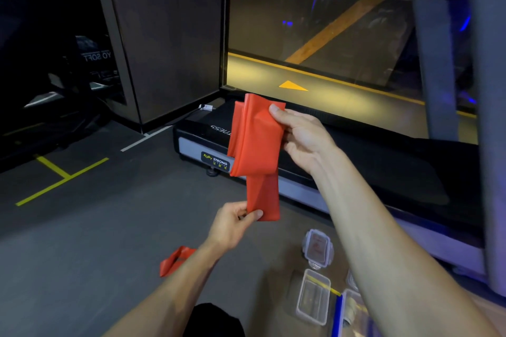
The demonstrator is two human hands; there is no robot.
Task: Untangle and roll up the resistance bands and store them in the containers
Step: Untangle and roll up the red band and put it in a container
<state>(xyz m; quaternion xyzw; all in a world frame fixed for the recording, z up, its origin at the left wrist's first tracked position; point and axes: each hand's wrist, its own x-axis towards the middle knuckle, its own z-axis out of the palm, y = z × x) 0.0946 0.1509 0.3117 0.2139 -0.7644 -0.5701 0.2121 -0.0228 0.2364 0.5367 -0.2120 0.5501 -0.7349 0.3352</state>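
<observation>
Holding red band (pixel 256 145) mid-air above floor: my right hand (pixel 298 137) grips folded top, left hand (pixel 232 223) pinches hanging tail. Untangling done, I judge; next, roll tail upward, then drop into open container (pixel 313 297).

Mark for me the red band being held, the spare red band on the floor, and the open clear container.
held red band (pixel 254 142), head view, middle of the folded part.
spare red band (pixel 175 260), head view, its middle fold.
open clear container (pixel 312 297), head view, its bare inside.
</observation>
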